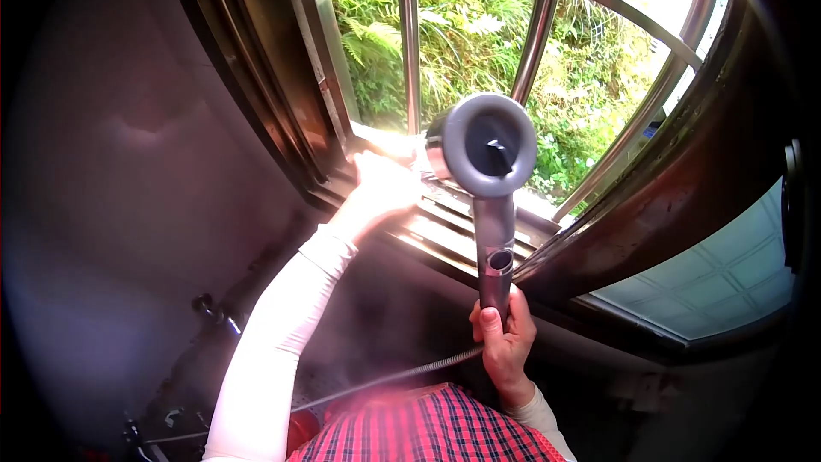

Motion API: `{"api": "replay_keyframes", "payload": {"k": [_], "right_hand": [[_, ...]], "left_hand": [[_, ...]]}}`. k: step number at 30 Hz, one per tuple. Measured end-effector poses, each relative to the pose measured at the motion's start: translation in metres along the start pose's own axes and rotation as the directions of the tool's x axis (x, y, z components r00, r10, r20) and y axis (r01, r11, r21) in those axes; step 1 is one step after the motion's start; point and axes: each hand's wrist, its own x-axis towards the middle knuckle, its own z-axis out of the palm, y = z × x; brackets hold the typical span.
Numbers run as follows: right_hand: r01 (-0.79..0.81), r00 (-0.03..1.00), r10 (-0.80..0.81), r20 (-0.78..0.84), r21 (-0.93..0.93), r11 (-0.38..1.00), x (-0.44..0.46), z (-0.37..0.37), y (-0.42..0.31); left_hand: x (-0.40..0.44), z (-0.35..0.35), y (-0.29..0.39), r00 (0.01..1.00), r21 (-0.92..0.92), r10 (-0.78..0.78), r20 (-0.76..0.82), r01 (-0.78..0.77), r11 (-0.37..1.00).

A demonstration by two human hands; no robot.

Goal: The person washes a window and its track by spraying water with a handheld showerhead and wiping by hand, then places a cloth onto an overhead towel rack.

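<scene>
My right hand [506, 338] is wrapped around the handle of a grey handheld shower head [493, 222], which I hold upright in front of the window. Its round head has a thick ring rim and a dark centre. From the handle's lower end a metal hose [410, 371] runs down to the left. My left hand [382, 184] reaches to the bottom corner of the window frame, at the sliding track [436, 239]. Strong glare washes out its fingers, so whether they hold anything is not clear.
Metal bars [532, 43] cross the window, with green plants outside. On the right is a frosted glass pane [710, 269] in a brown frame. A metal fitting [218, 315] sits low on the left, by the dim wall [145, 145]. A red checked apron [428, 432] covers my front.
</scene>
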Motion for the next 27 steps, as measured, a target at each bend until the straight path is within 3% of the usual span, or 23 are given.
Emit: {"api": "replay_keyframes", "payload": {"k": [3, 6, 8, 10, 11, 12, 13, 14, 15, 18, 20, 24, 25, 27], "right_hand": [[-0.064, 0.998, 0.065, -0.009, 0.066, 0.996, -0.004, 0.002, -0.011], [-0.080, 0.997, 0.077, 0.031, 0.129, 0.988, -0.004, 0.002, -0.011], [-0.117, 0.992, 0.101, 0.078, 0.223, 0.968, -0.004, 0.001, -0.011], [-0.133, 0.988, 0.103, 0.112, 0.315, 0.940, 0.001, 0.010, -0.012], [-0.144, 0.986, 0.104, 0.127, 0.364, 0.920, 0.004, 0.014, -0.013], [-0.190, 0.974, 0.138, 0.177, 0.325, 0.926, 0.007, 0.015, -0.017], [-0.181, 0.971, 0.114, 0.209, 0.337, 0.924, 0.009, 0.016, -0.015], [-0.171, 0.967, 0.090, 0.240, 0.347, 0.922, 0.010, 0.016, -0.011], [-0.194, 0.957, 0.101, 0.270, 0.346, 0.918, 0.010, 0.013, -0.007], [-0.241, 0.935, 0.124, 0.334, 0.338, 0.910, 0.010, 0.005, 0.000], [-0.245, 0.935, 0.131, 0.330, 0.332, 0.911, 0.008, 0.004, 0.000], [-0.218, 0.939, 0.108, 0.326, 0.324, 0.921, 0.015, 0.019, -0.008], [-0.221, 0.940, 0.107, 0.323, 0.339, 0.915, 0.017, 0.022, -0.010], [-0.210, 0.941, 0.087, 0.327, 0.361, 0.909, 0.021, 0.025, -0.014]], "left_hand": [[-0.012, 0.006, 0.027, 0.976, -0.150, 0.218, 0.007, -0.215, 0.965], [-0.023, 0.003, 0.054, 0.880, -0.364, 0.462, -0.106, -0.467, 0.806], [-0.036, -0.013, 0.060, 0.857, -0.480, 0.474, -0.201, -0.508, 0.715], [-0.056, -0.030, 0.048, 0.889, -0.546, 0.333, -0.313, -0.455, 0.703], [-0.066, -0.061, 0.040, 0.929, -0.409, 0.333, -0.161, -0.370, 0.834], [-0.076, -0.073, 0.029, 0.968, -0.363, 0.230, -0.098, -0.250, 0.898], [-0.091, -0.057, 0.011, 0.919, 0.077, 0.284, -0.272, -0.274, 0.959], [-0.094, -0.070, 0.001, 0.976, 0.094, 0.143, -0.166, -0.128, 0.987], [-0.099, -0.072, -0.013, 0.984, 0.125, 0.130, -0.123, -0.114, 0.985], [-0.098, -0.080, -0.027, 0.877, 0.237, 0.375, -0.302, -0.312, 0.920], [-0.092, -0.084, -0.034, 0.931, 0.248, 0.318, -0.178, -0.270, 0.930], [-0.094, -0.082, -0.008, 0.959, 0.249, 0.254, -0.125, -0.218, 0.944], [-0.095, -0.075, -0.003, 0.873, 0.273, 0.321, -0.366, -0.228, 0.934], [-0.104, -0.074, 0.005, 0.911, 0.087, 0.292, -0.291, -0.278, 0.957]]}}
